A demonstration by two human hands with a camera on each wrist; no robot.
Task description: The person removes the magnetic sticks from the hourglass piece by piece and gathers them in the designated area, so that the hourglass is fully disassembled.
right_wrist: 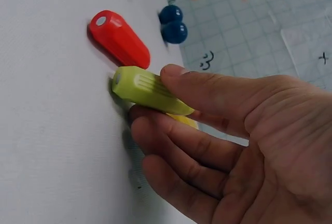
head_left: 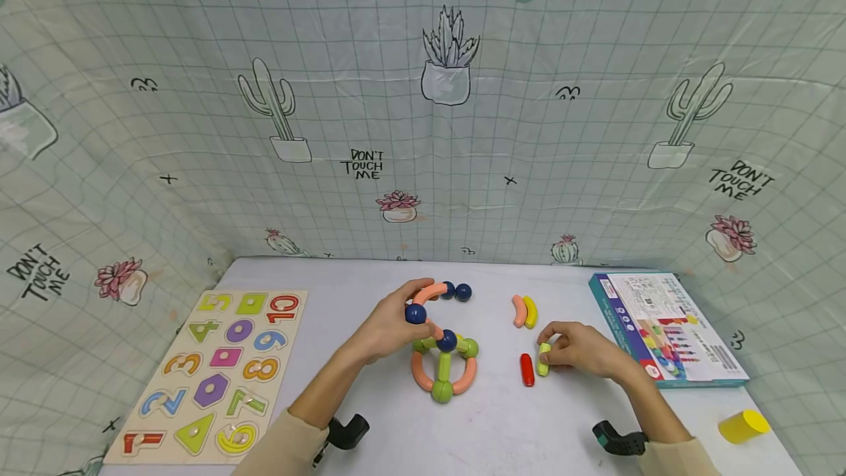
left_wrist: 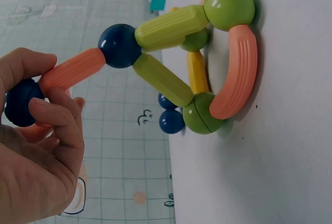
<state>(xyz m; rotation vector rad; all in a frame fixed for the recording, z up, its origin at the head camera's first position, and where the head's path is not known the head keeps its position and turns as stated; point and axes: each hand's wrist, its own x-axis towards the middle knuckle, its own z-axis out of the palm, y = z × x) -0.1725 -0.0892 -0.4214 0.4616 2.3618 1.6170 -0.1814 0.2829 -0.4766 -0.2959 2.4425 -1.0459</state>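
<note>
Left hand (head_left: 386, 329) gripping blue ball (head_left: 415, 314) (atop the rod frame (head_left: 443, 369)) | right hand (head_left: 581, 350) pinching green rod (head_left: 543, 358) beside red rod (head_left: 526, 369) on bench (head_left: 502, 424)

Number puzzle board (head_left: 211, 373) left; box (head_left: 664, 329), yellow cup (head_left: 743, 426) right.

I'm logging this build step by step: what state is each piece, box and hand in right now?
Left hand: grips a dark blue ball on the raised salmon rod.
Rod-and-ball structure: assembled, base on the table.
Right hand: pinches a lime rod.
Red rod: lying loose.
Two blue balls: loose, side by side.
Box: closed, flat.
Number puzzle: pieces seated.
</note>
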